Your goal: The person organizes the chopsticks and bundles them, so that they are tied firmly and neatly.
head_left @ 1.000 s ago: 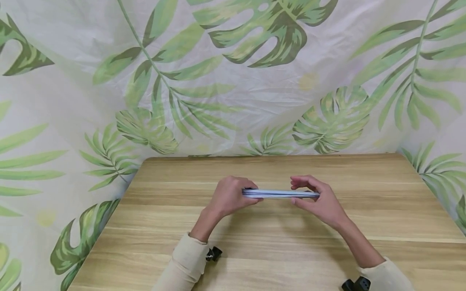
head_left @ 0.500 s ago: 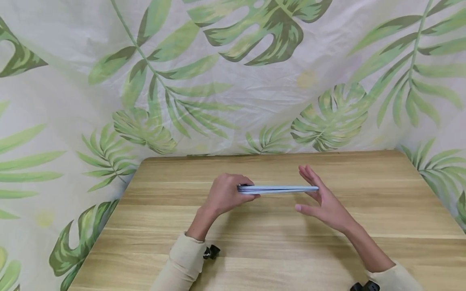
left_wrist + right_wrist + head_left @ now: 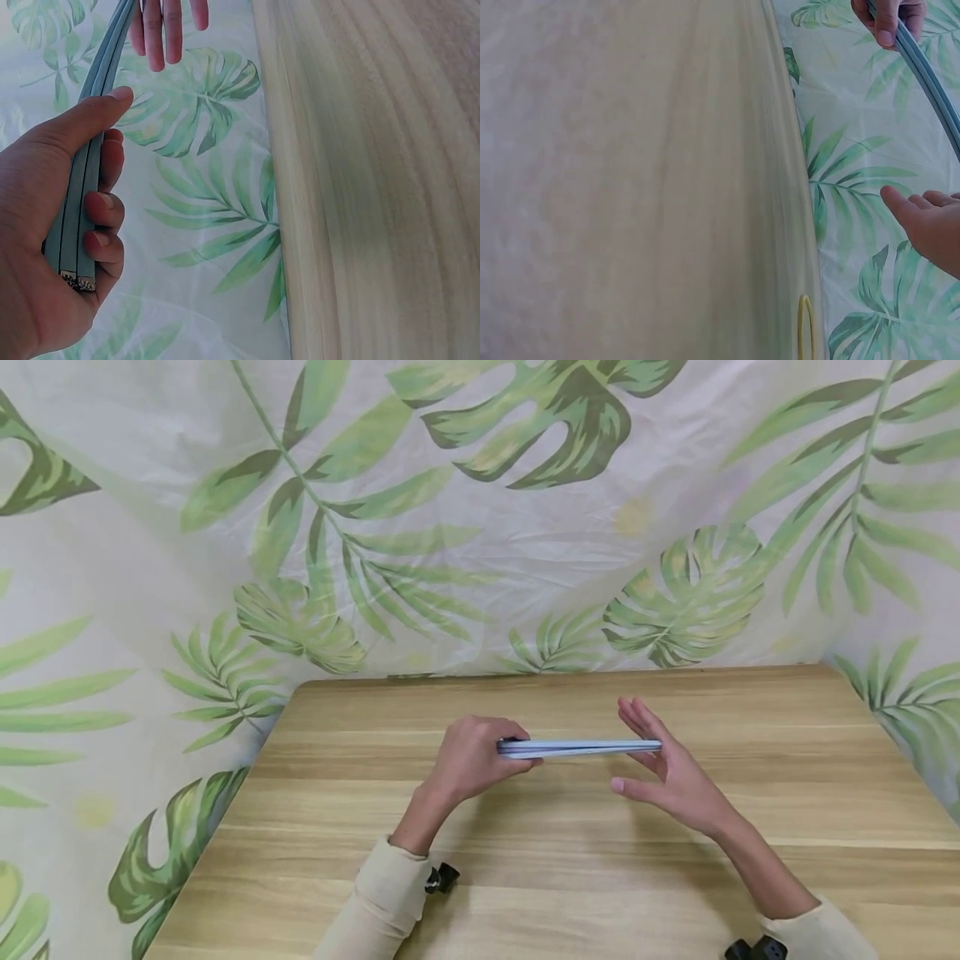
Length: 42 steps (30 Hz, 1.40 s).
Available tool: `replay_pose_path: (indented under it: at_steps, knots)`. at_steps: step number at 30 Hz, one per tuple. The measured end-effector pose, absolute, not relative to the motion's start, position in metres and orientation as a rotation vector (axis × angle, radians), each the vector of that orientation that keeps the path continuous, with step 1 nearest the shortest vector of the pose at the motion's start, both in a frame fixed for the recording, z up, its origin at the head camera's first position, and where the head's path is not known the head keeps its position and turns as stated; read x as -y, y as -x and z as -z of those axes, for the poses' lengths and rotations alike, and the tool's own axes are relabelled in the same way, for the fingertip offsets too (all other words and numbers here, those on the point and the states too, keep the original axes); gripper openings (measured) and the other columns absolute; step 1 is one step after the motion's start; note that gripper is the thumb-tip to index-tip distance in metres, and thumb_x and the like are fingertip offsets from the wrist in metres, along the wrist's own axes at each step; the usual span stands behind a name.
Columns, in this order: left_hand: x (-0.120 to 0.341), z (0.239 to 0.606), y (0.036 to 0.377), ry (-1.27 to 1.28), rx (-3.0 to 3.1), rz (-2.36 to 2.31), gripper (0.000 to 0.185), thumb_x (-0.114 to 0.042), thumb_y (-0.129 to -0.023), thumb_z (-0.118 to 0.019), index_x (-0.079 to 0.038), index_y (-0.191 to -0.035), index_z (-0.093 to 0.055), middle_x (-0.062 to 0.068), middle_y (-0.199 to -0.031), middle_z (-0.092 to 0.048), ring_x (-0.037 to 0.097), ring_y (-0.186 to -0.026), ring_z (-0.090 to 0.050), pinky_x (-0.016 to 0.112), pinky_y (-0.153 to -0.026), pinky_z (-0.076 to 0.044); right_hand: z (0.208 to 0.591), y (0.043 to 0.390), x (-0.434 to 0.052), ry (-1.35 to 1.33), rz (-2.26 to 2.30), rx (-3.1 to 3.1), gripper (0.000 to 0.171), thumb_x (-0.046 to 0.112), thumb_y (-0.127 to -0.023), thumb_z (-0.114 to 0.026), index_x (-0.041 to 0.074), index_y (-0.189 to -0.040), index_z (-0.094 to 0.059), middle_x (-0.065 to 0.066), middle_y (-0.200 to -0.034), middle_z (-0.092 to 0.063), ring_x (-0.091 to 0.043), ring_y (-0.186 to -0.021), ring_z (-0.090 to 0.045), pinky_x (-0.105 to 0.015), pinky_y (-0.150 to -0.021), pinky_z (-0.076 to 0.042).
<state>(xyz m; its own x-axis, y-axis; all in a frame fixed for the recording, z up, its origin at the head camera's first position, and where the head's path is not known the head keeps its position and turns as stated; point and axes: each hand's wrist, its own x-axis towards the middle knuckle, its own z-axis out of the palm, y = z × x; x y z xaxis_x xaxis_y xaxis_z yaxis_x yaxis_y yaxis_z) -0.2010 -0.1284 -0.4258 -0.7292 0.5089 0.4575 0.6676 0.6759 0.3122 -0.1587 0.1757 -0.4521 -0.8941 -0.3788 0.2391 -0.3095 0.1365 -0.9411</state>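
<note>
left hand [image 3: 472, 758] pinches one end of our folded strip [image 3: 577, 747], held level above the table [image 3: 525, 860] | right hand [image 3: 671, 768] fingers straight, beside the far end | risk: one-ended grip, strip may sag or slip

A light wooden table [image 3: 570, 877] with a streaky grain is stretching out in front of me, its far edge butting against the leaf-printed cloth [image 3: 480, 527] hanging behind it and draping down along both sides. I am seeing nothing actually lying on its top.
</note>
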Motion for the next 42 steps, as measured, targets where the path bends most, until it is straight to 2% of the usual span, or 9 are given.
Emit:
replay_pose_path:
  at_steps: [17, 23, 31, 35, 39, 42]
  knots:
    - [0.137, 0.425, 0.203, 0.932, 2.592, 0.644, 0.019, -0.043, -0.074, -0.086, -0.029, -0.083, -0.075, -0.021, -0.073, -0.067, -0.007, -0.058, -0.051, 0.017, -0.055, -0.042, 0.46, 0.152, -0.21, 0.703, 1.708, -2.415, 0.101, 0.01, -0.086, -0.078, 0.029, -0.16, -0.011, -0.007, -0.163, -0.024, -0.031, -0.147, -0.027, -0.02, -0.104, -0.042]
    - [0.139, 0.421, 0.203, 0.92, 2.597, 0.64, 0.019, -0.043, -0.076, -0.085, -0.029, -0.083, -0.076, -0.021, -0.073, -0.067, -0.008, -0.057, -0.051, 0.017, -0.054, -0.041, 0.462, 0.149, -0.233, 0.624, 1.564, -2.487, 0.092, 0.015, -0.091, -0.074, 0.029, -0.159, -0.014, -0.012, -0.161, -0.026, -0.046, -0.137, -0.04, -0.033, -0.099, -0.05]
    - [0.139, 0.42, 0.203, 0.923, 2.598, 0.635, 0.02, -0.043, -0.075, -0.086, -0.029, -0.084, -0.075, -0.02, -0.074, -0.068, -0.007, -0.058, -0.051, 0.018, -0.054, -0.042, 0.466, 0.15, -0.255, 0.647, 1.354, -2.616, 0.08, 0.025, -0.089, -0.076, 0.018, -0.156, -0.031, -0.013, -0.157, -0.036, -0.05, -0.129, -0.049, -0.055, -0.093, -0.049]
    - [0.14, 0.42, 0.203, 0.916, 2.601, 0.643, 0.02, -0.043, -0.075, -0.086, -0.029, -0.084, -0.076, -0.02, -0.074, -0.068, -0.007, -0.058, -0.052, 0.018, -0.054, -0.042, 0.468, 0.152, -0.265, 0.675, 1.194, -2.714, 0.074, 0.031, -0.088, -0.077, 0.013, -0.15, -0.042, -0.009, -0.15, -0.046, -0.037, -0.132, -0.048, -0.052, -0.096, -0.048]
    - [0.14, 0.42, 0.203, 0.913, 2.605, 0.644, 0.02, -0.043, -0.075, -0.086, -0.029, -0.084, -0.076, -0.02, -0.074, -0.068, -0.007, -0.057, -0.052, 0.018, -0.054, -0.042, 0.47, 0.154, -0.272, 0.719, 1.089, -2.794, 0.069, 0.034, -0.085, -0.08, 0.011, -0.143, -0.051, -0.006, -0.142, -0.055, -0.023, -0.127, -0.052, -0.041, -0.095, -0.051]
    - [0.14, 0.42, 0.202, 0.914, 2.602, 0.653, 0.019, -0.042, -0.075, -0.086, -0.029, -0.083, -0.076, -0.02, -0.073, -0.068, -0.006, -0.057, -0.051, 0.018, -0.054, -0.042, 0.471, 0.156, -0.276, 0.745, 1.067, -2.829, 0.064, 0.033, -0.083, -0.082, 0.01, -0.137, -0.057, -0.005, -0.135, -0.061, -0.02, -0.121, -0.058, -0.033, -0.093, -0.052]
